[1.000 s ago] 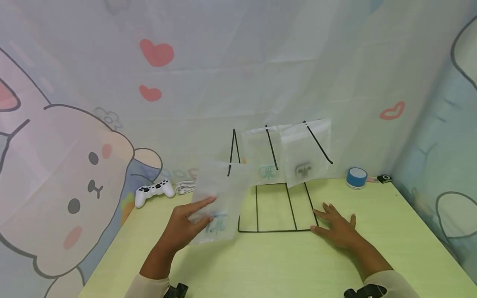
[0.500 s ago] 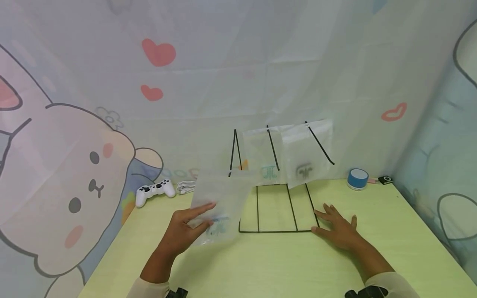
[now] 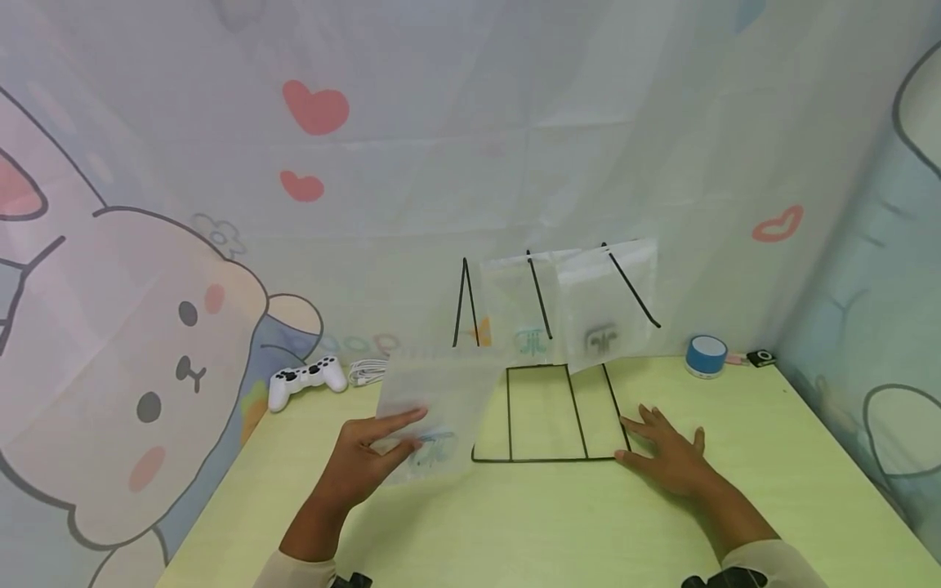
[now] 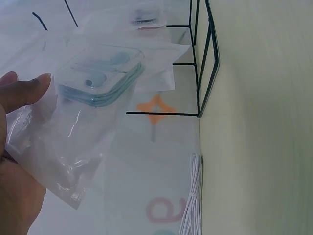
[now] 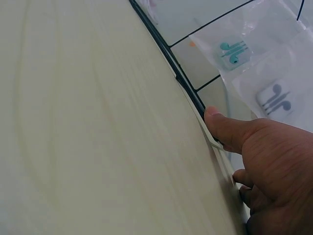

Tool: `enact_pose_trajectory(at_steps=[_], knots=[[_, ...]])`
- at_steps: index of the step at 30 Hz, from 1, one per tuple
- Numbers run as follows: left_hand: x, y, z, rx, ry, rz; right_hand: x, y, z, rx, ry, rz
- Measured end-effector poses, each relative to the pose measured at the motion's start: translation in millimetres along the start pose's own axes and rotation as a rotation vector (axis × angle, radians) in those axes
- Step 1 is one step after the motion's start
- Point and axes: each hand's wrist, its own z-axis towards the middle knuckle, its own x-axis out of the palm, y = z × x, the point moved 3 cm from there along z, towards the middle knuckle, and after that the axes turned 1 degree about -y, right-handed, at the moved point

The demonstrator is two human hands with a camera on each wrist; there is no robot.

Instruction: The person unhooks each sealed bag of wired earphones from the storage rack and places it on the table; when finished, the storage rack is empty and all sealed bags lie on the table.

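Observation:
My left hand [image 3: 360,461] pinches a frosted plastic bag [image 3: 441,392] between thumb and fingers. Through the plastic in the left wrist view shows a flat clear case of blue-tinted earphones [image 4: 102,76]. The bag's top edge lies just below the tip of the left hook [image 3: 459,302] of a black wire display rack [image 3: 544,461]. Two similar bags hang on the other hooks, one with teal earphones [image 5: 234,51], one with grey earphones [image 5: 275,102]. With fingers spread, my right hand [image 3: 669,457] touches the rack base's front right corner, thumb on the wire.
At the back left of the table [image 3: 544,531] lie a white game controller [image 3: 307,380] and a coiled white cable [image 3: 367,371]. A blue and white round object [image 3: 706,355] and a small black device [image 3: 761,358] stand back right. A printed cloth [image 3: 441,163] hangs behind.
The bag in my left hand has come down slightly, its top edge dropping from behind the left hook to below the hook's tip. My right hand stays at the rack's corner.

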Motion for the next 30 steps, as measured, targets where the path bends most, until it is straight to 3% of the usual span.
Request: enact_pose_trajectory(at_steps=[6, 13, 19, 24, 30], knots=[[0.0, 4.1, -3.1, -0.03, 0.026, -0.022, 1.6, -0.8, -0.3, 0.003, 0.006, 0.005], [-1.0, 16.1, -5.8, -0.004, 0.062, -0.001, 0.5, 0.0, 0.1, 0.003, 0.004, 0.003], [-4.4, 29.4, -8.3, -0.214, 0.062, 0.002, -0.8, -0.6, 1.0, -0.004, 0.001, 0.011], [-8.0, 45.3, -12.8, -0.423, 0.055, -0.075, -0.6, 0.2, 0.4, -0.01, 0.005, 0.017], [-11.5, 61.6, -13.7, -0.577, 0.046, -0.135, -2.4, 2.3, -0.5, -0.021, -0.001, 0.012]])
